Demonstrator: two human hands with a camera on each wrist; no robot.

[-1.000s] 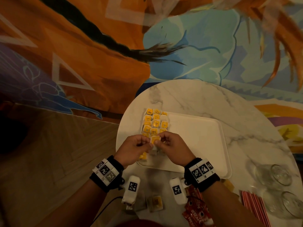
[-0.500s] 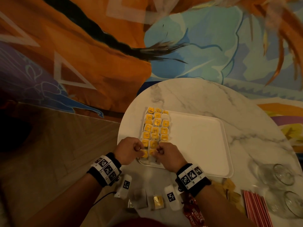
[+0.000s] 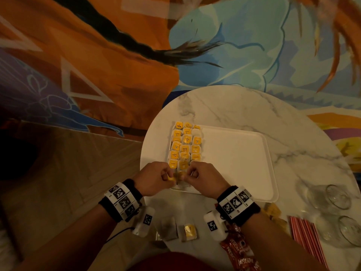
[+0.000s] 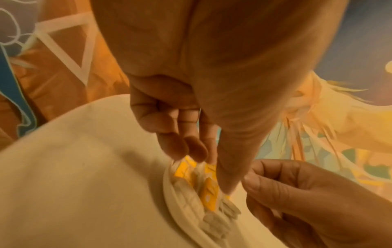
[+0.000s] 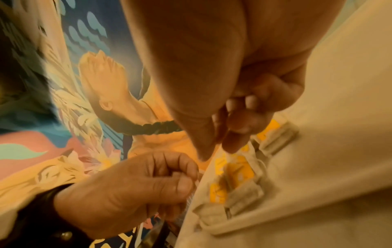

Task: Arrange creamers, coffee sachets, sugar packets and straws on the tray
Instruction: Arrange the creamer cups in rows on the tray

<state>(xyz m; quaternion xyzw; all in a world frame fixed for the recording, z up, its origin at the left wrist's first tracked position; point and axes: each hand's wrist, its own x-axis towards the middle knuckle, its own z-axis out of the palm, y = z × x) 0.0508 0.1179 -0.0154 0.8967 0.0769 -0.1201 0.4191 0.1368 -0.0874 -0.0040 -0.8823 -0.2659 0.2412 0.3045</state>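
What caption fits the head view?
Both hands, left hand and right hand, pinch a yellow packet at the tray's near-left corner.

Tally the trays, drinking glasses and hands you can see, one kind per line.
Tray: 1
Glasses: 2
Hands: 2, left hand and right hand, both pinching a yellow packet
Total: 5
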